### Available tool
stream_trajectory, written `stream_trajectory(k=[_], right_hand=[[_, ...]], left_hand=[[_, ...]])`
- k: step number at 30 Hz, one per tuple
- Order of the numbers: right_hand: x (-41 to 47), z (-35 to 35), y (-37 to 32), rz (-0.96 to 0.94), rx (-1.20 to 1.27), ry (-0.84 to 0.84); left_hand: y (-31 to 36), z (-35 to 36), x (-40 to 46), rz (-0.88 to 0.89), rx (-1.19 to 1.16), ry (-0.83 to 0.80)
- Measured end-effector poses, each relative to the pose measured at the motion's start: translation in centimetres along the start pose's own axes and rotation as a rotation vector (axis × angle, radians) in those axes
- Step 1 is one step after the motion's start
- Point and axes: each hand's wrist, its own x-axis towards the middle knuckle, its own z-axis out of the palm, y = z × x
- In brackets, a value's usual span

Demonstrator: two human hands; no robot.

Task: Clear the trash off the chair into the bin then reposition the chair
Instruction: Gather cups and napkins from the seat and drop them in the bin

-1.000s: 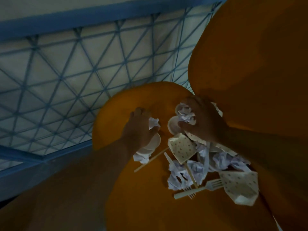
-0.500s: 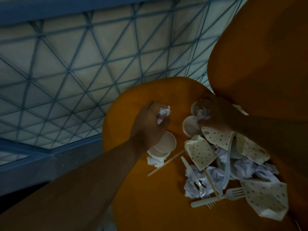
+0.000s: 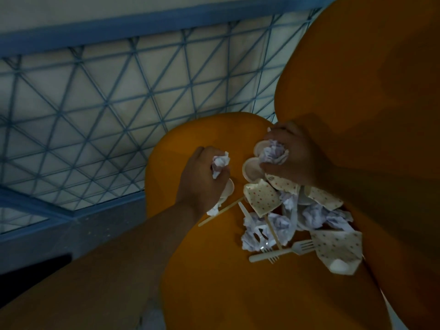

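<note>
An orange chair seat (image 3: 214,277) fills the lower middle, with its backrest (image 3: 362,75) rising at the right. Trash lies heaped on the seat: crumpled paper balls (image 3: 276,225), dotted napkins (image 3: 262,201), small round lids (image 3: 251,172), a plastic fork (image 3: 283,252) and wooden sticks (image 3: 221,211). My left hand (image 3: 202,184) is closed on a crumpled paper ball (image 3: 220,163) and some pieces beneath it. My right hand (image 3: 292,156) grips another crumpled paper ball (image 3: 273,152) at the back of the seat. No bin is visible.
A blue-framed panel with a triangular lattice (image 3: 95,110) stands behind and left of the chair. A grey strip of floor (image 3: 83,236) runs beneath it at the lower left.
Both hands have closed tighter and lifted slightly with their paper balls. The camera view shifted, so the chair sits further right in the picture.
</note>
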Motion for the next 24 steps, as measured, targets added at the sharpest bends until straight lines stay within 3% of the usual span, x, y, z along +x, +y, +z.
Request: stream_trajectory(k=[12, 17, 24], right_hand=[[-17.3, -4.6, -6.7, -0.064, 0.087, -0.063], [-26.9, -5.1, -8.6, -0.057, 0.1, -0.184], [-39.1, -4.0, -10.4, -0.032, 0.138, -0.232]], left_hand=[[9.2, 1.7, -14.3, 0.061, 0.108, 0.162], [12.5, 3.8, -22.5, 0.034, 0.129, 0.185], [13.5, 6.2, -34.4, 0.02, 0.049, 0.094]])
